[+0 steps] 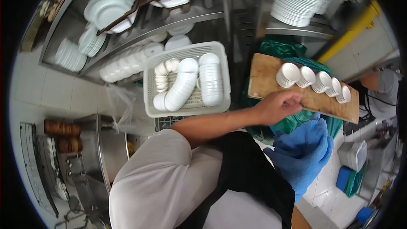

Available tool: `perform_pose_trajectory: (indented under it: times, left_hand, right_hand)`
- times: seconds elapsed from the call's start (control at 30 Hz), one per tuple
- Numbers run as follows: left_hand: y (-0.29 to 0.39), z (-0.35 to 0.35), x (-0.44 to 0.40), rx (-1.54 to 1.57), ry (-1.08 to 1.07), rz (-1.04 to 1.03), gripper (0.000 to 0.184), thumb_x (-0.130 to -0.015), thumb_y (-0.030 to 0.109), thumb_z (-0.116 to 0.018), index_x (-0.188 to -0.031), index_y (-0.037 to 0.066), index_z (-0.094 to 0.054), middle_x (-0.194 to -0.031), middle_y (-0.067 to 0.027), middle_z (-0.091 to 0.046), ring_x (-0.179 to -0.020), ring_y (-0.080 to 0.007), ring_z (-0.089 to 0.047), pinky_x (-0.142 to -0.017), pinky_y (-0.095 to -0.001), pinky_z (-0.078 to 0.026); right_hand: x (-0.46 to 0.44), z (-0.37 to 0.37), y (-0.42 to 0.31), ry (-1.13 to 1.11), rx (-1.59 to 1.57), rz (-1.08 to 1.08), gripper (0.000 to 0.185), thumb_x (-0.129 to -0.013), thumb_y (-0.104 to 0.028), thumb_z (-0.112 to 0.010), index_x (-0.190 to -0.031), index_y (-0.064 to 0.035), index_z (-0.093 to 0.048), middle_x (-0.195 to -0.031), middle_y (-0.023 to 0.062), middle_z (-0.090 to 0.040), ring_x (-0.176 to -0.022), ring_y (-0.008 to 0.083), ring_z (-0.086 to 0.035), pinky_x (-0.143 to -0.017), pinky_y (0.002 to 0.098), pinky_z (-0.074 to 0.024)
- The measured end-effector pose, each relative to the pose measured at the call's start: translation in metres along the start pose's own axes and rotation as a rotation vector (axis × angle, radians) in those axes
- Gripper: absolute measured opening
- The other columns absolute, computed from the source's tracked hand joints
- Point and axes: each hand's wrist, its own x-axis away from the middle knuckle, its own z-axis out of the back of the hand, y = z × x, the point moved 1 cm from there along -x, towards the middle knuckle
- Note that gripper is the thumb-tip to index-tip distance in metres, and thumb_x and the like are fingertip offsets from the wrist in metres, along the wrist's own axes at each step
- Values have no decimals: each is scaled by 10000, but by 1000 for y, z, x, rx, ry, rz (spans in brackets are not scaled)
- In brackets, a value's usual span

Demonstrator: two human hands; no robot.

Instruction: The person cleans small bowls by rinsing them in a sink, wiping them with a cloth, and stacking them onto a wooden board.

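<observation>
My left hand (282, 107) reaches across from the left to the near edge of a wooden board (263, 73). Its fingers are curled in, slightly blurred, and nothing shows in them. Just beyond it, several short stacks of white cups (306, 77) stand in a row along the board. A blue cloth (307, 148) hangs below the board, close to my body. My right hand is not in view; only a bit of skin shows at the bottom edge, below the cloth.
A white basket (225, 80) holds stacked white bowls and cups on the left. Metal shelves (199, 18) behind carry stacked plates (296, 0). Green plastic (282, 47) lies around the board. At the far right, part of another person (381, 95) is visible beside a yellow post (352, 29).
</observation>
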Motion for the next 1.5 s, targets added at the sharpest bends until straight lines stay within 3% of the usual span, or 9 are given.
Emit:
perform_pose_trajectory:
  times: [0.07, 0.3, 0.43, 0.73, 1.03, 1.1, 1.27, 1.37, 1.5]
  left_hand:
    - [4, 25, 40, -237, 154, -140, 392, -867, 194, -697, -1209, 36, -586, -1151, -154, -626, -1019, -255, -640, -870, -364, -503]
    - [-44, 225, 160, -1184, 796, 138, 282, -803, 95, -646, -1066, -8, -653, -1007, -216, -655, -955, -381, -617, -831, -467, -498]
    - [-63, 331, 221, -1395, 685, 648, 243, -809, 98, -564, -1018, 65, -683, -966, -219, -656, -896, -384, -650, -809, -477, -519]
    - [-117, 386, 223, -1554, 419, 830, 225, -865, 172, -551, -977, 47, -700, -1061, -217, -637, -980, -368, -636, -861, -442, -518]
    - [-104, 380, 212, -1463, 325, 955, 286, -804, 240, -592, -881, -6, -718, -945, -236, -692, -939, -357, -676, -840, -445, -528]
    - [-101, 389, 212, -1456, 337, 905, 290, -797, 235, -591, -869, -17, -714, -924, -244, -689, -932, -366, -673, -839, -445, -526]
    - [-58, 385, 205, -1156, 741, 596, 262, -764, 223, -596, -846, 0, -705, -908, -246, -673, -869, -412, -648, -792, -444, -517]
    - [-20, 346, 188, -931, 812, 459, 195, -783, 166, -595, -777, -21, -651, -780, -220, -644, -708, -313, -618, -662, -406, -476]
    - [15, 238, 140, -371, 660, 276, 124, -902, 130, -595, -866, 21, -640, -708, -22, -605, -625, -94, -540, -559, -253, -451]
  right_hand:
    - [-3, -13, -4, -56, 135, 164, 855, -478, -84, -859, -1233, -29, -459, -1091, 121, -579, -1015, 281, -582, -899, 393, -458]
    - [-3, -47, -11, -190, 376, 421, 1056, -446, -167, -929, -1364, -76, -415, -1265, 144, -505, -1165, 362, -498, -1029, 457, -384]
    - [-1, -59, -13, -153, 450, 498, 1084, -434, -159, -934, -1369, -91, -391, -1286, 182, -467, -1184, 386, -489, -1009, 465, -412]
    - [0, -78, -19, -182, 538, 486, 1108, -429, -178, -946, -1363, -104, -354, -1298, 243, -408, -1183, 430, -483, -975, 468, -452]
    - [13, -76, -5, -110, 554, 416, 1020, -510, -307, -944, -1316, -69, -363, -1264, 266, -404, -1143, 428, -490, -943, 454, -457]
    - [13, -71, -15, -69, 506, 314, 924, -525, -240, -929, -1260, -35, -409, -1124, 208, -519, -1058, 387, -554, -928, 435, -463]
    - [4, -63, -15, -47, 462, 375, 750, -564, -218, -860, -1159, -30, -443, -1031, 181, -496, -951, 348, -523, -836, 417, -429]
    - [-5, -60, -13, -36, 453, 427, 647, -588, -205, -819, -1098, -27, -464, -976, 164, -482, -886, 325, -505, -781, 406, -409]
    - [-18, -60, -7, 58, 511, 511, 509, -619, -188, -764, -1017, -23, -491, -901, 142, -464, -800, 295, -481, -707, 392, -382]
